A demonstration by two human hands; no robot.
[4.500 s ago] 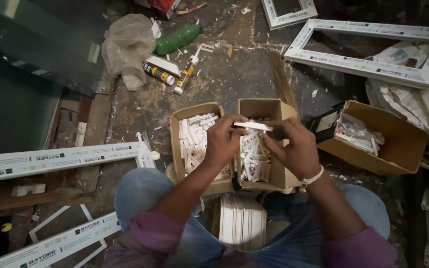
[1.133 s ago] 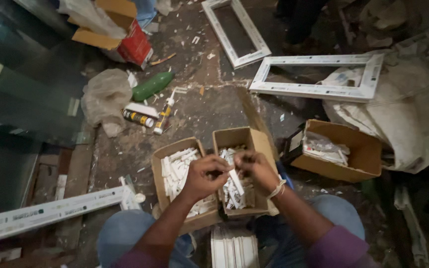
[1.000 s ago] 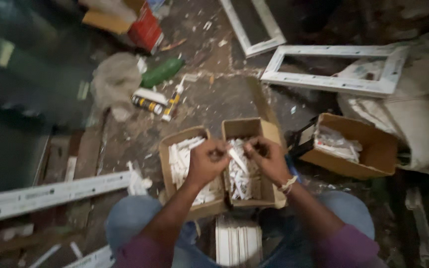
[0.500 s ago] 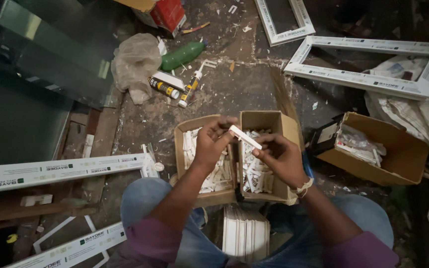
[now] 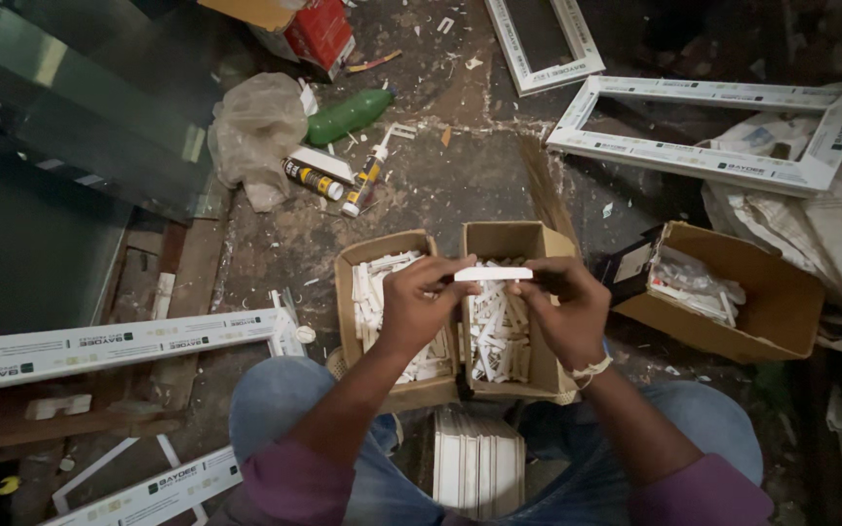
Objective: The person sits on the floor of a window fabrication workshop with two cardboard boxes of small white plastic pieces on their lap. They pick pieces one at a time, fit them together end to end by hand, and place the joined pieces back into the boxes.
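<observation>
Two hands hold one short white plastic strip [image 5: 492,274] level above two open cardboard boxes. The left hand [image 5: 419,307] pinches the left end of the strip with its fingers [image 5: 440,276], and the right hand [image 5: 565,314] grips the right end in the same way, so both hands are closed on it. The strip is over the gap between the left box [image 5: 379,255] and the right box [image 5: 505,238], and both boxes are full of similar small white pieces. The boxes stand side by side on the dirty floor [image 5: 440,185], just in front of the person's knees in blue jeans. A stack of white profile pieces [image 5: 479,463] lies between the legs. To the right stands a third cardboard box [image 5: 772,302] with plastic bags inside. Farther away lie a green bottle [image 5: 348,114], some sealant tubes [image 5: 363,182] and a white window frame [image 5: 713,131]. A long white profile bar [image 5: 119,341] rests at the left.
</observation>
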